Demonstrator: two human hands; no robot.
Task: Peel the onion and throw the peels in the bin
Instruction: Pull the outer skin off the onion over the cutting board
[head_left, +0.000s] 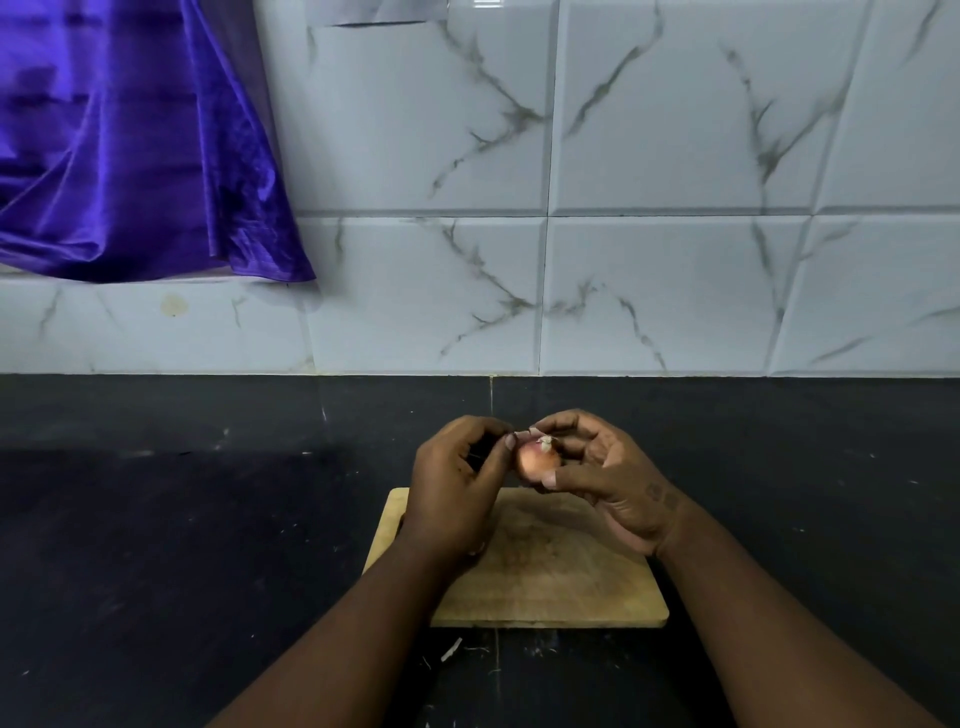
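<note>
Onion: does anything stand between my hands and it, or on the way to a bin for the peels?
Nothing visible. The right hand holds the onion above the wooden board, and the left hand pinches at its left edge. No bin is in view, so that route cannot be judged.
</note>
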